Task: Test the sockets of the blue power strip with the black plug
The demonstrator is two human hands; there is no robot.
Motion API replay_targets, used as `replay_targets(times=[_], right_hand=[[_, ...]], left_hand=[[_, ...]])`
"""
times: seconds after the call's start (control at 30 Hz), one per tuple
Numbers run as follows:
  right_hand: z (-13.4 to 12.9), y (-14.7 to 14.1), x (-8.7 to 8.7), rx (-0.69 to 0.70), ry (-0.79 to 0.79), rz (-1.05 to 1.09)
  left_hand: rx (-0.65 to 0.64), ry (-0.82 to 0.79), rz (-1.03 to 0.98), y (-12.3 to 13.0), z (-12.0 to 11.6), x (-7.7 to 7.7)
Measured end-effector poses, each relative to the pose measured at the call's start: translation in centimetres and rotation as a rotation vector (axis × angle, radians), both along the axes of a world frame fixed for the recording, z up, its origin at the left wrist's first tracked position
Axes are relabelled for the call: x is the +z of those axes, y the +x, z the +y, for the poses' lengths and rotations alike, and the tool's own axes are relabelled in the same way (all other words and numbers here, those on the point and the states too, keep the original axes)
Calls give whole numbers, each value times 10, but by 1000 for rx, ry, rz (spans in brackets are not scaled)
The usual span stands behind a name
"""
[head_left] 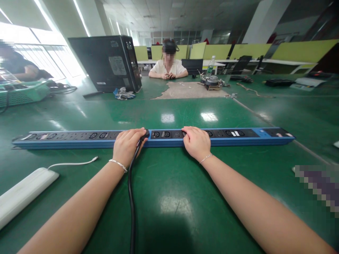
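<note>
A long blue power strip (166, 142) with a black socket face lies across the green table. My left hand (128, 145) is closed round a black plug (145, 133) at the strip, left of its middle. From that plug a black cable (131, 190) hangs down toward the bottom edge. Farther right, my right hand (197, 141) rests on the strip with its fingers curled at the socket face; whether anything is under them is hidden.
A white power bank (29, 192) with a short cable lies at left. Behind the strip stand a black computer case (103, 65), gloves (124, 94), a green basket (23, 93) and a metal device (212, 82). A person (168, 67) sits opposite, another at far left.
</note>
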State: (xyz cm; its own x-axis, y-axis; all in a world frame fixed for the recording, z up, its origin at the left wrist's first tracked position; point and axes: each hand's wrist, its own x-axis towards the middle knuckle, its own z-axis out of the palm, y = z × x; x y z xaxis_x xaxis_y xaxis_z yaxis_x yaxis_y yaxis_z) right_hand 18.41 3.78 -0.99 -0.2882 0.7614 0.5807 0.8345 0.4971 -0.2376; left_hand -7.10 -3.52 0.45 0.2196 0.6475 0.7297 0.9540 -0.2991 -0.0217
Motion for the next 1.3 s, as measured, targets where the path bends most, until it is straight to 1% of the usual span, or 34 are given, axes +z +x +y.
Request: replay_targets(times=[0.2, 0.3, 0.43, 0.6, 0.73, 0.9, 1.1, 1.2, 1.3], right_hand=[[0, 0, 1, -13, -5, -27], [0, 0, 1, -10, 1, -18], [0, -1, 0, -4, -1, -3], [0, -1, 0, -4, 0, 9], [0, -1, 0, -4, 2, 8], [0, -1, 0, -4, 1, 12], [0, -1, 1, 1, -8, 6], [1, 0, 0, 1, -11, 14], [-1, -1, 2, 24, 3, 66]], left_hand=[[21, -38, -11, 0, 2, -3], [20, -58, -46, -1, 6, -7], [-31, -85, -132, -3, 11, -11], [-61, -81, -145, -3, 13, -16], [-61, -18, -165, -1, 11, -14], [16, 162, -360, -1, 5, -4], [-87, 227, -394, 2, 7, -5], [-136, 224, -394, 11, 5, -4], [-156, 195, -330, 23, -1, -2]])
